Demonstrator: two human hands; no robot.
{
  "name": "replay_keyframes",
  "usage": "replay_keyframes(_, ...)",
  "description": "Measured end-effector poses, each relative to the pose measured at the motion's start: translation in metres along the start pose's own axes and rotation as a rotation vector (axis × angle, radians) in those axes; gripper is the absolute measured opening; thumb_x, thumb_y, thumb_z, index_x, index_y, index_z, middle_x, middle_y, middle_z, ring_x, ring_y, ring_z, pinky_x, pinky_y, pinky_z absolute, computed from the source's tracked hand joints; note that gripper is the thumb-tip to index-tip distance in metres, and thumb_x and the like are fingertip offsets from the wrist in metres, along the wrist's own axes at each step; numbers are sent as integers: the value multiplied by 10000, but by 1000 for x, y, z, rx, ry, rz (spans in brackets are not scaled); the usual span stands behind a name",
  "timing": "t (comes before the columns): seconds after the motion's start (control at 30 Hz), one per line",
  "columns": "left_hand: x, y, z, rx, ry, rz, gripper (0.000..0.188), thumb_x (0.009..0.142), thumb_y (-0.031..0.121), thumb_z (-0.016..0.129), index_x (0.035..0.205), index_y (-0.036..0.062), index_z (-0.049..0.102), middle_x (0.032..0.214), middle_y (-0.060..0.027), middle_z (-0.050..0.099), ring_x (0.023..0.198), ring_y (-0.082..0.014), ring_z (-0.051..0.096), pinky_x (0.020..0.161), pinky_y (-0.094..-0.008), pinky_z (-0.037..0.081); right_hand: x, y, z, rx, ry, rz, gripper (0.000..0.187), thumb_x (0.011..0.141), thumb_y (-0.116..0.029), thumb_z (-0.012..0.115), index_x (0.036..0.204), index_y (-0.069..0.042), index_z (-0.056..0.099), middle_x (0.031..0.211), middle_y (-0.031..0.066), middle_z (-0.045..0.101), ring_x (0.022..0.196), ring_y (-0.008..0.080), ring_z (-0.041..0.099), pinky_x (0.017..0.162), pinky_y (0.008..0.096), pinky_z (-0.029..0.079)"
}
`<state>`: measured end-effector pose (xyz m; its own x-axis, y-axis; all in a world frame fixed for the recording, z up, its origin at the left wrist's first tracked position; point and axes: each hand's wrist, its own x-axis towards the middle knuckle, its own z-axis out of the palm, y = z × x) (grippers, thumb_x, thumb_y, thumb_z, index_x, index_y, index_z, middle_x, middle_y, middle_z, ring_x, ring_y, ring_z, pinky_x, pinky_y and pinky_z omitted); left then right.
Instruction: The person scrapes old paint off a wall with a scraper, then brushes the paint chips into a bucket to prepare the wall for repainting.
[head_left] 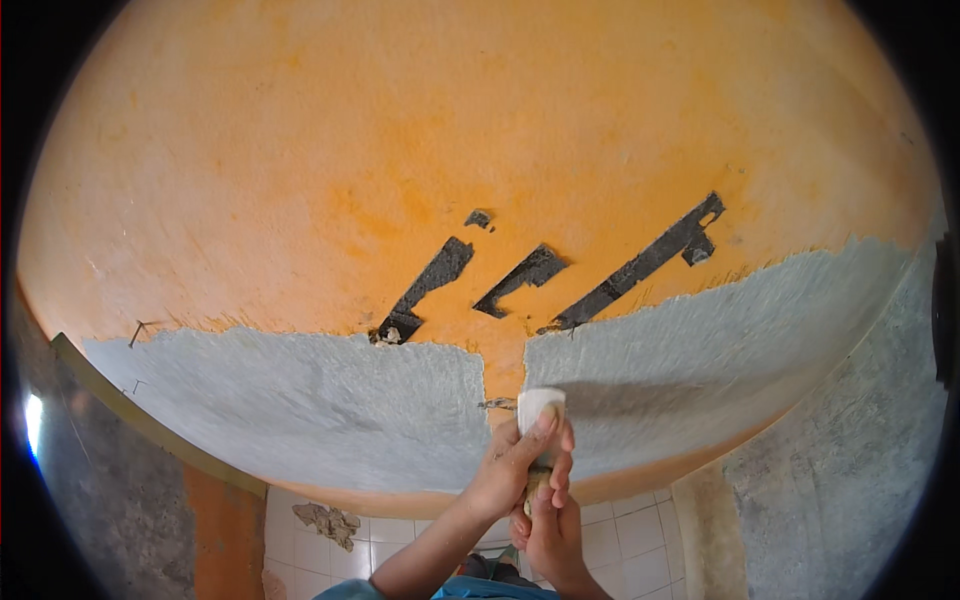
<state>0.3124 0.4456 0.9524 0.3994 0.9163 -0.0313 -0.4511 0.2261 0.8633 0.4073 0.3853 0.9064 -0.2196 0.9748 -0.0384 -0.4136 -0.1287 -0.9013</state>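
My left hand [513,458] is closed on a scraper, its thumb lying along the pale, wide blade [538,398]. Below it my right hand [553,522] wraps round what looks like the scraper's light brown handle [537,490], mostly hidden by my fingers. Both hands are in front of the lower wall, by a narrow strip of orange paint [505,370] between two grey bared patches. I cannot tell whether the blade touches the wall.
Above, the wall [450,120] is orange, with several black strips [640,265] stuck on it. Grey bared plaster [320,400] spreads lower down. A thin wire or nail [138,333] sticks out at left. Crumpled debris [328,522] lies on the white tiled floor [640,532].
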Motion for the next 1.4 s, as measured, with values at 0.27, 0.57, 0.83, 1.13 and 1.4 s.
replay_keyframes(0.27, 0, 12, 7, 14, 11, 32, 416, 998, 444, 381, 915, 53, 497, 594, -57, 515, 474, -138, 538, 454, -235, 440, 1, -8, 3, -35, -18, -54, 319, 1018, -378, 328, 982, -64, 369, 587, 10, 407, 439, 66, 367, 403, 213, 321)
replay_keyframes(0.57, 3, 25, 18, -11, 17, 132, 408, 996, 423, 394, 868, 48, 493, 546, -65, 499, 429, -154, 521, 413, -247, 428, -1, -28, 9, 92, 22, -21, 333, 1015, -342, 376, 915, -26, 407, 640, 7, 423, 510, 61, 404, 464, 207, 330)
replay_keyframes(0.83, 3, 41, 22, -3, -33, 84, 414, 996, 440, 392, 909, 49, 496, 590, -61, 511, 472, -138, 530, 447, -235, 432, 5, -40, 17, -13, -43, -67, 352, 1009, -407, 337, 1006, -56, 368, 593, 21, 400, 420, 70, 363, 390, 217, 325)
replay_keyframes(1.13, 1, 52, 31, -33, -53, 47, 399, 1000, 430, 382, 904, 56, 481, 567, -61, 499, 455, -147, 529, 426, -245, 431, -2, -53, 21, 38, -31, 9, 355, 1015, -375, 354, 939, -32, 404, 625, 13, 432, 480, 60, 387, 440, 212, 320)
replay_keyframes(1.4, 5, 62, 22, 81, -158, 87, 421, 996, 466, 365, 926, 68, 481, 571, -64, 532, 474, -141, 547, 438, -229, 437, 8, -43, 17, 152, -161, -93, 356, 993, -403, 385, 1063, -55, 369, 647, 77, 445, 410, 123, 395, 356, 236, 322)
